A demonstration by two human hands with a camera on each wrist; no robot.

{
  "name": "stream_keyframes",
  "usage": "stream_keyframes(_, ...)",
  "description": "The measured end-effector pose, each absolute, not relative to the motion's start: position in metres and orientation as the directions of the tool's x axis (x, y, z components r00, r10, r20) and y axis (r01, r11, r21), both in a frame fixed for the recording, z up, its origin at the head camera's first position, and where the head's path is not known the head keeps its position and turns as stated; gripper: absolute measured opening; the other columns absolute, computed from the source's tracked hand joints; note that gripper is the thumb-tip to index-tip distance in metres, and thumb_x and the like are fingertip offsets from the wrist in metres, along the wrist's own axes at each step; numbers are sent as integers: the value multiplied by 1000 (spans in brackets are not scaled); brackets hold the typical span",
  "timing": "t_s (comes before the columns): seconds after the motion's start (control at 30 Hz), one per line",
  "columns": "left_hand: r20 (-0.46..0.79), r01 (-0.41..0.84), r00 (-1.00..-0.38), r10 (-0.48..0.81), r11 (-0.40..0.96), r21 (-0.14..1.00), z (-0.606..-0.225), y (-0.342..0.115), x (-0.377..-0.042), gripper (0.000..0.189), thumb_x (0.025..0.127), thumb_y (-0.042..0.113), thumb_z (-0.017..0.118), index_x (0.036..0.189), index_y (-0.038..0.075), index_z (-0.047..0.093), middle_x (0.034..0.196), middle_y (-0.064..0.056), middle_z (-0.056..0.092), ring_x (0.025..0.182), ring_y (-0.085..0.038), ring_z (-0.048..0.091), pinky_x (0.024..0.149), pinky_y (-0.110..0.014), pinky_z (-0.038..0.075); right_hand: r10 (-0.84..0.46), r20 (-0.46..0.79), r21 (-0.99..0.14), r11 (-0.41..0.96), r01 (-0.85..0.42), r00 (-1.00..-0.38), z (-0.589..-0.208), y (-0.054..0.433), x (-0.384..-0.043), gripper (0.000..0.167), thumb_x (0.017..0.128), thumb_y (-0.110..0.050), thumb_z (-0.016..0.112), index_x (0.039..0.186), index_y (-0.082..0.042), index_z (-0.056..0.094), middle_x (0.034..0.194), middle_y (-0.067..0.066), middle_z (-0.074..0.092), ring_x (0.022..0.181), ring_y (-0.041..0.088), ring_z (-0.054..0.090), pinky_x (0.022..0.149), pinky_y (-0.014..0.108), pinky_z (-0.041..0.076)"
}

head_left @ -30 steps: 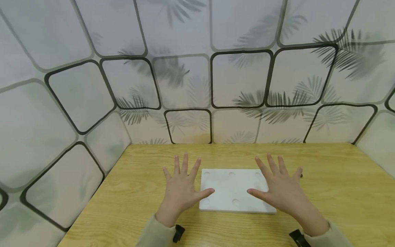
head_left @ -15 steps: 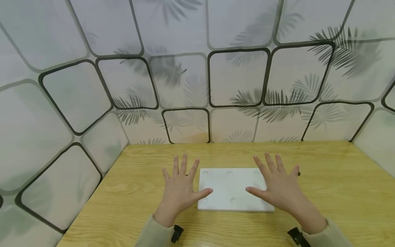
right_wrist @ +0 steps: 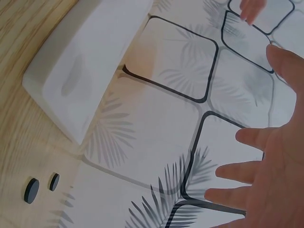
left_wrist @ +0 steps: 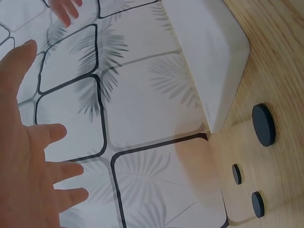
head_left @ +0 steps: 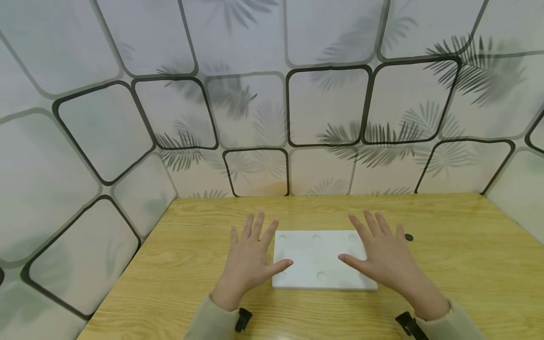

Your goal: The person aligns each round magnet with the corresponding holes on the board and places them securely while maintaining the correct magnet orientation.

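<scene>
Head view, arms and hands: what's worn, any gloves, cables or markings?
Left hand and right hand are bare: no gloves, no rings or markings visible. Pale beige sleeves reach the wrists. A small black fitting shows at the left cuff, a black strap-like piece at the right. No cables visible.
</scene>
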State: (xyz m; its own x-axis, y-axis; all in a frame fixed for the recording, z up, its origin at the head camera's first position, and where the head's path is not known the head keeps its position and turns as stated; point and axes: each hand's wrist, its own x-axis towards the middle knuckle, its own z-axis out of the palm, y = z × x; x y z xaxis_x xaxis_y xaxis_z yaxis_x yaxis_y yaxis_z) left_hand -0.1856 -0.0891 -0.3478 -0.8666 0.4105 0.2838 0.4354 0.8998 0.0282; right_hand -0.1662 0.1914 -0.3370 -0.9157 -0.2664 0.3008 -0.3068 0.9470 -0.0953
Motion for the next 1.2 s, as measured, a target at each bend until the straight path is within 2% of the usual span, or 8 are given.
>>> stream_keyframes(0.2,411,554,-746,524,831,-53,-347,-89,-189,65,81,55,50,133,18,41,136,-10,36,125,-27,30,95,-59,24,-305,432,-76,926,-371,-849,-337,191,-169,71,74,-50,62,126,-5,47,126,25,41,110,43,41,82,65,29)
stream_keyframes(0.33,497,603,-663,560,793,-90,-346,-89,-190,55,82,45,57,126,13,50,128,-11,46,119,-25,39,92,-56,30,-319,529,-90,900,-426,-787,-338,192,-171,56,72,-36,67,114,-2,56,113,22,53,96,40,52,78,58,37)
stream_keyframes(0.43,525,627,-627,576,773,-99,-346,-89,-191,50,81,41,59,121,11,54,123,-11,50,114,-25,44,90,-55,34,-327,597,-90,880,-466,-733,-340,192,-173,48,70,-32,69,105,0,60,101,18,60,88,36,56,73,52,43)
stream_keyframes(0.53,529,644,-613,587,759,-98,-346,-89,-192,47,82,39,59,118,10,56,121,-10,52,110,-25,47,88,-52,37,-326,632,-93,869,-486,-703,-340,193,-175,45,68,-30,69,101,-1,62,95,14,62,84,33,58,69,48,46)
stream_keyframes(0.83,518,692,-582,627,716,-90,-348,-86,-193,41,82,36,60,114,10,59,117,-9,55,108,-22,49,86,-45,41,-309,654,-99,870,-483,-691,-335,192,-174,37,69,-28,69,95,-3,64,92,11,63,83,31,59,65,48,46)
stream_keyframes(1.03,425,737,-565,707,665,-125,-351,-84,-192,41,83,37,59,114,12,60,116,-6,56,107,-20,50,86,-42,41,-305,663,-101,869,-485,-684,-335,192,-174,36,68,-27,69,93,-2,65,90,12,63,81,32,59,64,47,47)
stream_keyframes(1.2,350,750,-587,730,653,-105,-354,-85,-191,40,84,38,57,115,12,60,118,-5,55,107,-20,50,89,-38,40,-300,675,-96,870,-484,-674,-334,194,-175,35,68,-27,68,92,-1,65,90,13,63,80,32,59,64,46,47)
